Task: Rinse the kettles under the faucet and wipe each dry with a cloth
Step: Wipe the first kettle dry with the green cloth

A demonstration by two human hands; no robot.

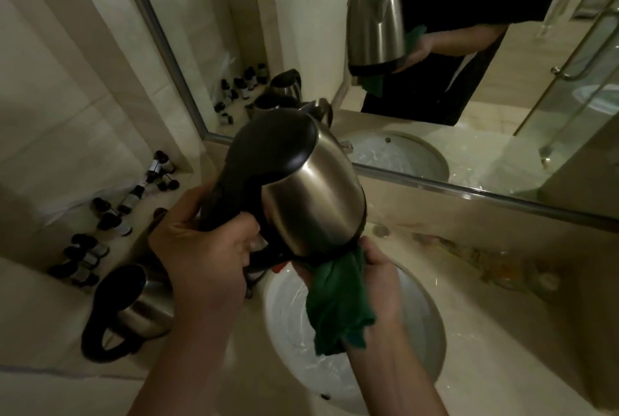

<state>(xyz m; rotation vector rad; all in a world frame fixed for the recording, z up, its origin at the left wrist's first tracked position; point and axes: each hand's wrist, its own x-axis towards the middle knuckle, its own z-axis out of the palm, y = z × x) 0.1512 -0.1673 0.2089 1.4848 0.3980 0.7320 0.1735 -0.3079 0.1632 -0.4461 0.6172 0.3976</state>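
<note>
A steel kettle (311,201) with a black lid and black handle hangs tilted above the round white sink (425,321). My left hand (204,251) grips its black handle. My right hand (378,278) presses a green cloth (338,305) against the kettle's base, and the cloth hangs down over the basin. A second steel kettle (137,308) with a black handle stands on the counter at the left. The faucet is mostly hidden behind the held kettle.
Several small dark bottles (100,231) line the left ledge of the beige counter (502,332). The wall mirror (402,47) reflects me, the kettle, the sink and a glass shower door. A small drain knob (380,231) sits behind the basin.
</note>
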